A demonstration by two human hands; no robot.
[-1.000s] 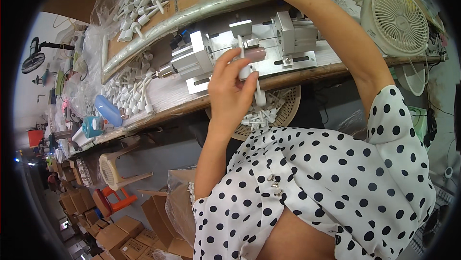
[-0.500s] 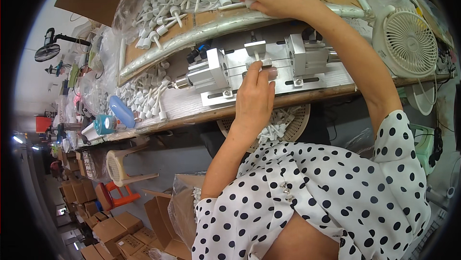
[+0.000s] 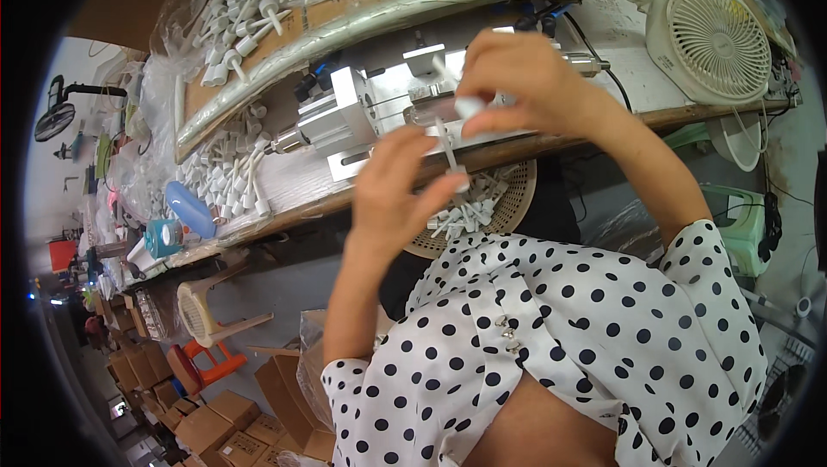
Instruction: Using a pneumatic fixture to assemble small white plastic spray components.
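Note:
My right hand (image 3: 538,79) is over the metal clamping fixture (image 3: 353,109), its thumb and fingers pinching a white plastic stick with a cylindrical cap (image 3: 469,107). My left hand (image 3: 392,187) is at the fixture's front edge, fingers and thumb apart. Just beside its thumb, a second white capped stick (image 3: 449,146) hangs blurred above the basket and appears loose. Below the bench edge, a beige woven basket (image 3: 521,200) holds several similar white sticks. My right hand covers the fixture's right block.
Behind the fixture, a cardboard tray with a plastic-wrapped rim (image 3: 362,15) bears a heap of white capped sticks. More sticks (image 3: 226,181) lie left of the fixture, near a blue oval object (image 3: 190,208). A white fan (image 3: 715,40) stands at right.
My right hand has come from the heap down to the fixture with a white capped stick. My left hand has drawn back toward me and left, off the fixture's middle, its fingers spreading.

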